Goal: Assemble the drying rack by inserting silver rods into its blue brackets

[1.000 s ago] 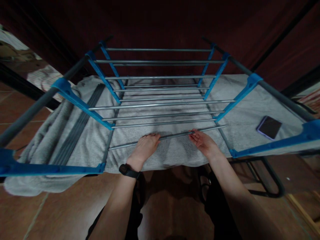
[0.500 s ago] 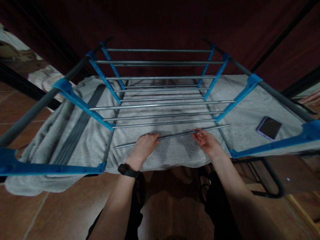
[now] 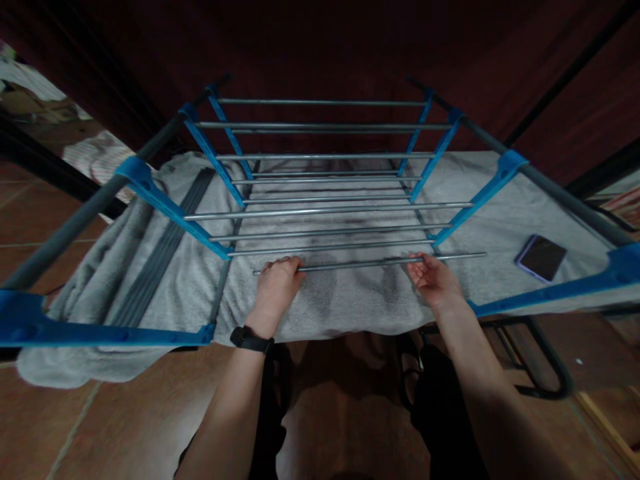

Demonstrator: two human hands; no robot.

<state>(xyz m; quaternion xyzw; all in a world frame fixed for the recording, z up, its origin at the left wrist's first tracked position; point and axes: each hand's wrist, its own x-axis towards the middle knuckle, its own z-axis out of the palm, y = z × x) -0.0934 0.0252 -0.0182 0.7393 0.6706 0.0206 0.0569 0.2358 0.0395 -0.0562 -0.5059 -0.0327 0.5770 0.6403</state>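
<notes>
A thin grey metal rod [image 3: 355, 264] lies across both my hands, nearly level, above the grey blanket [image 3: 345, 307]. My left hand [image 3: 279, 283] is wrapped round it near its left end, knuckles up. Thumb and fingers of my right hand [image 3: 431, 277] pinch it farther right, palm partly upward, and its right end sticks out past them. Just beyond the rod stands a rack frame with blue plastic side pieces [image 3: 477, 200] and several grey crossbars [image 3: 325, 211] fitted between them. The nearest blue brackets [image 3: 110, 335] have no crossbar between them.
A bundle of grey rods [image 3: 160, 250] rests on the blanket at left. A phone [image 3: 541, 258] lies on the right side. Thick grey side tubes [image 3: 95, 213] run along the rack's edges. Below right is a dark metal frame [image 3: 550, 360] over the tiled floor [image 3: 125, 427].
The rod has shifted to the right and its left end has risen, so it is more level. My hands have moved apart, the right one rightward and the left slightly left.
</notes>
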